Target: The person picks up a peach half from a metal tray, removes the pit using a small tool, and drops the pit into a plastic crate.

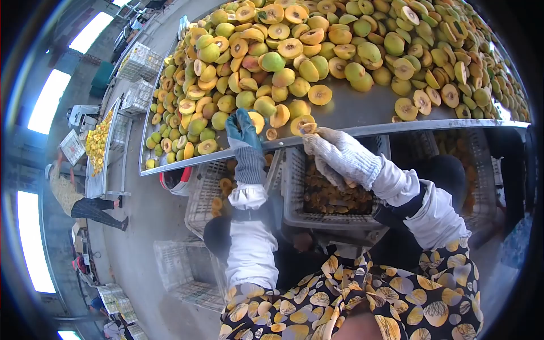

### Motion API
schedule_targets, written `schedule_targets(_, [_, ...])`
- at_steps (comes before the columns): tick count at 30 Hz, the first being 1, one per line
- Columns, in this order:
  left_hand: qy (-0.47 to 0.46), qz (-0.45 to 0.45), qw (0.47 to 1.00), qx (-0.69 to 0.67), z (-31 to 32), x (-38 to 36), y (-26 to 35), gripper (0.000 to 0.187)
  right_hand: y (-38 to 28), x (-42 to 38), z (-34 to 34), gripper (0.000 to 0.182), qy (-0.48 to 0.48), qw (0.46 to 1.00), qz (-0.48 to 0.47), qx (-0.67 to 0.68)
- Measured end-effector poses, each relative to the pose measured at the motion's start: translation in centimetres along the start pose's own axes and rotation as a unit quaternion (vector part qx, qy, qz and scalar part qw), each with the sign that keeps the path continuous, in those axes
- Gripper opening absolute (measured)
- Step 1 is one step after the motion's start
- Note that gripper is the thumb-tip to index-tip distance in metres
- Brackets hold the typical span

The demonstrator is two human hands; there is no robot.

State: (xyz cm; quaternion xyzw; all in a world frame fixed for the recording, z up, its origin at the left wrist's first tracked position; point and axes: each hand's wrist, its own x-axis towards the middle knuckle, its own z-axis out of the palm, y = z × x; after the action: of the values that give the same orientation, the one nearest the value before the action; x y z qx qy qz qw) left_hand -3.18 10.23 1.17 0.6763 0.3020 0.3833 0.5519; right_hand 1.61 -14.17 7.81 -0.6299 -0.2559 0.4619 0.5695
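Halved yellow-green peaches (290,48) are heaped on a metal-topped table (362,105) before me. My left hand (245,136), in a teal-coated glove with a grey cuff, is at the table's near edge. Its fingers are curled against a peach half (256,121) whose cut face shows. My right hand (343,154), in a white knitted glove, is closed with thumb and fingers pinched together. Its fingertips touch another peach half (303,124) with a brown hollow; what else they grip is too small to make out. A small brown piece (272,134) lies between the hands.
Below the table edge stand a plastic crate (294,218) with brown pieces and another crate (195,209) at its left. A pale crate (178,260) rests on the floor. Far left, a person (71,195) is by a second fruit-covered table (117,147).
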Motion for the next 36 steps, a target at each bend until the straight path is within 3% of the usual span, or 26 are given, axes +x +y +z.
schedule_targets(2, [-0.036, -0.112, 0.982, -0.147, 0.4, -2.0, 1.8, 0.048, -0.4, 0.4, 0.6, 0.049, 0.003, 1.0, -0.007, -0.023])
schedule_targets(3, [-0.047, 0.106, 0.993, -0.032, 0.6, -2.2, 1.4, 0.046, 0.0, 0.7, 0.8, 0.049, 0.03, 0.996, -0.048, -0.075])
schedule_targets(4, [-0.056, 0.317, 0.943, 0.083, 0.8, -2.3, 1.0, 0.045, 0.6, 1.2, 0.9, 0.048, 0.058, 0.986, -0.088, -0.127])
schedule_targets(7, [-0.154, 0.17, 0.969, -0.093, 2.5, -5.3, 0.3, 0.042, 1.1, 1.4, 1.2, 0.048, 0.121, 0.956, -0.126, -0.234])
schedule_targets(8, [-0.145, 0.103, 0.969, -0.17, 3.2, -5.7, -1.0, 0.045, 1.0, 1.3, 1.2, 0.048, 0.127, 0.95, -0.131, -0.252])
schedule_targets(11, [-0.192, 0.117, 0.966, -0.131, 2.8, -6.9, 0.3, 0.05, 2.2, 1.7, 1.2, 0.048, 0.155, 0.933, -0.168, -0.278])
schedule_targets(12, [-0.198, 0.164, 0.965, -0.052, 2.6, -6.8, 0.5, 0.049, 2.5, 1.8, 1.1, 0.048, 0.167, 0.927, -0.185, -0.281])
schedule_targets(14, [-0.193, 0.143, 0.969, -0.058, 2.8, -7.2, 1.1, 0.05, 2.4, 1.8, 1.0, 0.048, 0.165, 0.927, -0.188, -0.279])
schedule_targets(17, [-0.152, -0.062, 0.938, -0.306, 4.0, -9.1, 4.2, 0.051, 2.7, 1.7, 0.8, 0.048, 0.174, 0.918, -0.193, -0.3])
schedule_targets(20, [-0.121, -0.038, 0.959, -0.252, 4.4, -9.9, 5.5, 0.055, 2.6, 1.2, 0.9, 0.049, 0.177, 0.915, -0.197, -0.303])
schedule_targets(24, [-0.102, 0.071, 0.97, -0.208, 4.9, -10.2, 4.7, 0.053, 3.0, 1.4, 1.1, 0.051, 0.164, 0.923, -0.213, -0.276])
schedule_targets(27, [-0.104, 0.075, 0.978, -0.167, 4.8, -10.4, 4.8, 0.053, 1.2, 0.1, 1.3, 0.052, 0.045, 0.998, -0.03, -0.039])
schedule_targets(31, [-0.138, 0.072, 0.978, -0.136, 4.3, -10.5, 5.3, 0.052, 0.9, -0.3, 0.1, 0.05, -0.073, 0.992, 0.048, 0.088])
schedule_targets(34, [-0.178, 0.12, 0.969, -0.123, 3.8, -10.3, 4.5, 0.052, 2.1, -0.5, -0.6, 0.051, -0.165, 0.958, 0.076, 0.222])
schedule_targets(35, [-0.193, 0.145, 0.962, -0.124, 3.7, -10.2, 4.3, 0.053, 2.8, -0.1, -0.9, 0.051, -0.232, 0.91, 0.112, 0.326])
schedule_targets(36, [-0.239, 0.053, 0.958, -0.151, 3.1, -10.1, 5.1, 0.054, 3.6, 0.5, -1.2, 0.051, -0.294, 0.844, 0.147, 0.425])
